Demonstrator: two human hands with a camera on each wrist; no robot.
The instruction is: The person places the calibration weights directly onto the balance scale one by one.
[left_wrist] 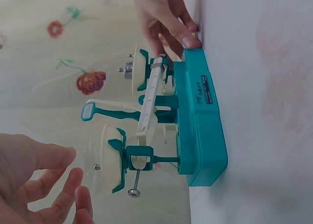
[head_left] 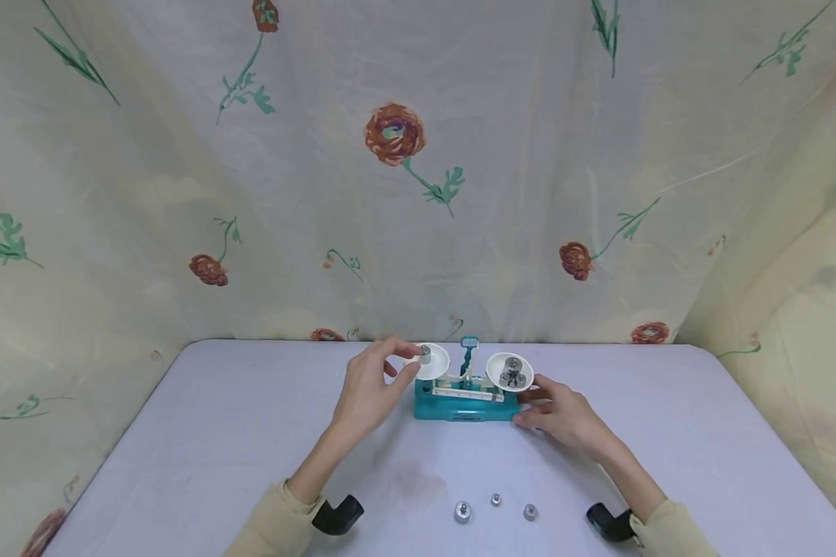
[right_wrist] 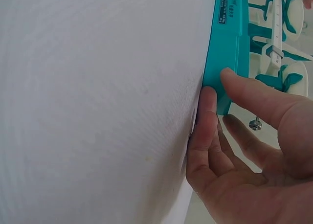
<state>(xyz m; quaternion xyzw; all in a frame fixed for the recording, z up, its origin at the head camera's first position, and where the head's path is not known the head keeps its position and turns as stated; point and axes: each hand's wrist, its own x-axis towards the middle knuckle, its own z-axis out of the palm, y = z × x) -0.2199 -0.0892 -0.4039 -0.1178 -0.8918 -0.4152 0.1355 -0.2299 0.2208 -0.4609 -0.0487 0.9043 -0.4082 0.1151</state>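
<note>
A teal balance scale (head_left: 467,411) with two white pans stands near the table's back edge. One metal weight (head_left: 425,355) sits in its left pan (head_left: 437,367). My left hand (head_left: 375,385) is beside that pan; the left wrist view shows its fingers parted and a small gap between them and the weight's knob (left_wrist: 97,167). Several metal weights (head_left: 512,373) stand in the right pan (head_left: 495,367). With thumb and fingers, my right hand (head_left: 564,414) grips the right end of the scale's base (right_wrist: 219,77), the thumb on its front face.
Three loose metal weights, a larger one (head_left: 463,512), a small one (head_left: 496,500) and a middle-sized one (head_left: 530,512), stand on the white table (head_left: 237,464) in front of the scale. Behind the table hangs a flowered curtain (head_left: 306,193).
</note>
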